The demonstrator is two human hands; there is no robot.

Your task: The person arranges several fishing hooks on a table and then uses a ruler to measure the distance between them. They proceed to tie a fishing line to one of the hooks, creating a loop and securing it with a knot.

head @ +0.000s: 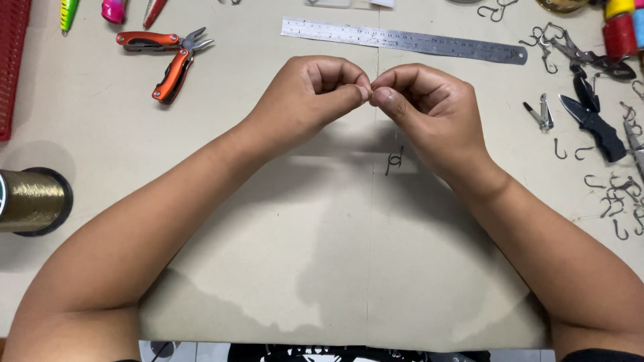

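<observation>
Seen from the head camera, both hands meet in the middle of the tabletop [322, 268], which is covered with pale cardboard. The left hand [312, 94] and the right hand [422, 107] are curled into loose fists, and their thumbs and first fingers press together, tip against tip. They pinch something very small or very thin between them. It may be a fine line, but it is too thin to see for sure.

The step looks like tying or threading by the fingertips. The next move would need slow, careful fingers and a firm pinch, so the tiny thing does not slip away.

A small dark hook [394, 161] lies on the cardboard just under the right hand, near the wrist, not touching it.

Near the far edge lies a long metal ruler [402, 40]. Orange folding pliers [171, 57] sit toward the far left corner. A spool of gold thread [30, 201] stands at the left edge. Many loose hooks [617, 201], a black folding knife [594, 117] and small nail clippers [542, 114] lie along the right edge.
</observation>
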